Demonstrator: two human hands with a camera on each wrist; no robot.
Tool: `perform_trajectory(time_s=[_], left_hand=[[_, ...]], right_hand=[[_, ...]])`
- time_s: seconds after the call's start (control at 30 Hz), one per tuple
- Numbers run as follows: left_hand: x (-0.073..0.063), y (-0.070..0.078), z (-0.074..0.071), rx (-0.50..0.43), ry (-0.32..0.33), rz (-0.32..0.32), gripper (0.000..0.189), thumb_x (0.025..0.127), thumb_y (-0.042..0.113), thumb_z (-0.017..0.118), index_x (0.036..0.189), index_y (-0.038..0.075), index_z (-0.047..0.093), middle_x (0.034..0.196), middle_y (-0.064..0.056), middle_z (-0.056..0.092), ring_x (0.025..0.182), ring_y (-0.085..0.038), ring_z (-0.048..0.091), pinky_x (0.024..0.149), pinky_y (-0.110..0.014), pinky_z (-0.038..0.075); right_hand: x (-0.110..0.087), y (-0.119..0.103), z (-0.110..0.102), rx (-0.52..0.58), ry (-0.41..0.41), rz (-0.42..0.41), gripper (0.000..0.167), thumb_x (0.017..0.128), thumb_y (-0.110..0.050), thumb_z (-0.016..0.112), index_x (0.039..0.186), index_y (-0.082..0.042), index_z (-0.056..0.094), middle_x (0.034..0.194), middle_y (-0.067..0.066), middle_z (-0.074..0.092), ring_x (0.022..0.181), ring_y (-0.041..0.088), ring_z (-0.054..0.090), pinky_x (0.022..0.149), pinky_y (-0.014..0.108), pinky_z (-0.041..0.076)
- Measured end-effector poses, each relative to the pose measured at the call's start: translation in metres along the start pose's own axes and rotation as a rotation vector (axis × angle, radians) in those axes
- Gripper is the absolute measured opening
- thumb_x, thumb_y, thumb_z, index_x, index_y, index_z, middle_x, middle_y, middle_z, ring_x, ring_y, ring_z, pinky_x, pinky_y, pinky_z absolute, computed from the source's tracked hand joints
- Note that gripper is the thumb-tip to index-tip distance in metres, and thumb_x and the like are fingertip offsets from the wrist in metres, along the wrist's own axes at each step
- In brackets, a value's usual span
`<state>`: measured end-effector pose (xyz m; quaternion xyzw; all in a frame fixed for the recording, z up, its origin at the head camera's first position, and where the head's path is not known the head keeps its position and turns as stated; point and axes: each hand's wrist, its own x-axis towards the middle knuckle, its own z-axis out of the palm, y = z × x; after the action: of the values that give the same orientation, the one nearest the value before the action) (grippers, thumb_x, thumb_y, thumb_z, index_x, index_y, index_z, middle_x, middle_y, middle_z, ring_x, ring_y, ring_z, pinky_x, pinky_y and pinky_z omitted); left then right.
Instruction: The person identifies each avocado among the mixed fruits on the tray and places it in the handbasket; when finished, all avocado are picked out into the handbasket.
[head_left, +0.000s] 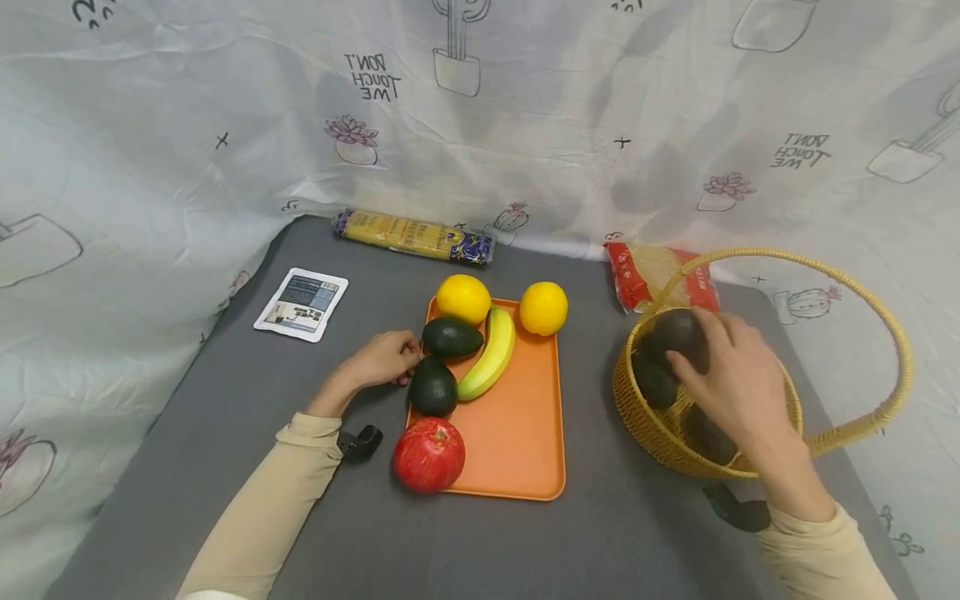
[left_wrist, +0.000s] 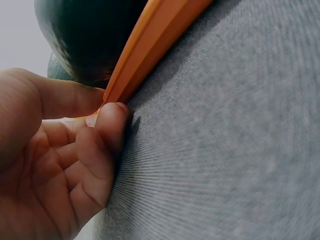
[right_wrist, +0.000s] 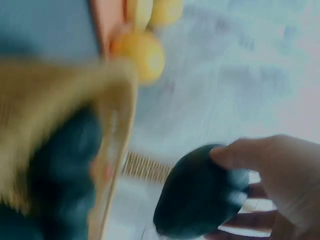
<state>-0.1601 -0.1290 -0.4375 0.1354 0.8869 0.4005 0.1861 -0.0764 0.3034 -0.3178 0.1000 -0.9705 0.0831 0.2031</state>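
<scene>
My left hand [head_left: 381, 360] pinches the left rim of the orange tray [head_left: 517, 433] between thumb and finger, as the left wrist view shows. Two dark green avocados [head_left: 432, 388] lie beside those fingers, along that rim. Over the wicker basket [head_left: 637, 429], my right hand [head_left: 738, 379] grips another dark avocado [right_wrist: 197, 192], with thumb and fingers on opposite sides. More dark avocados [head_left: 708, 435] sit inside the basket, partly covered by the hand. On the tray are a banana [head_left: 491, 354], a red pomegranate [head_left: 429, 455] at the near left corner and two yellow-orange round fruits [head_left: 543, 308] at the far end.
The basket's tall handle [head_left: 896, 333] arches to the right of my right forearm. Behind the basket lies a red and clear packet [head_left: 656, 275]. A long yellow noodle pack [head_left: 412, 236] lies at the table's back, and a white pouch [head_left: 302, 304] at the left.
</scene>
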Motion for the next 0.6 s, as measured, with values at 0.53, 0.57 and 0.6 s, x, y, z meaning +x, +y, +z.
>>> perform_trajectory(time_s=[0.53,0.57,0.6], left_hand=[[0.001,0.000,0.001,0.002,0.000,0.002,0.013,0.094,0.013,0.055,0.094,0.001,0.059,0.069,-0.006,0.063,0.052,-0.012,0.058,0.051,-0.026,0.048],[0.001,0.000,0.001,0.003,0.001,0.001,0.013,0.094,0.013,0.055,0.094,0.001,0.059,0.069,-0.006,0.063,0.052,-0.012,0.058,0.051,-0.026,0.048],[0.001,0.000,0.001,0.004,0.002,0.001,0.013,0.094,0.013,0.055,0.093,0.001,0.059,0.069,-0.006,0.063,0.052,-0.012,0.058,0.051,-0.026,0.049]], right_hand=[[-0.032,0.088,0.007,-0.178,-0.246,0.220,0.046,0.075,-0.014,0.070,0.098,0.017,0.047,0.080,0.042,0.051,0.065,0.058,0.050,0.050,0.060,0.036],[-0.033,0.089,0.008,-0.180,-0.290,0.240,0.046,0.075,-0.015,0.069,0.100,0.017,0.047,0.082,0.042,0.051,0.067,0.059,0.051,0.050,0.061,0.037],[-0.034,0.091,0.009,-0.181,-0.324,0.247,0.047,0.076,-0.014,0.069,0.102,0.017,0.046,0.083,0.042,0.051,0.068,0.059,0.051,0.050,0.061,0.038]])
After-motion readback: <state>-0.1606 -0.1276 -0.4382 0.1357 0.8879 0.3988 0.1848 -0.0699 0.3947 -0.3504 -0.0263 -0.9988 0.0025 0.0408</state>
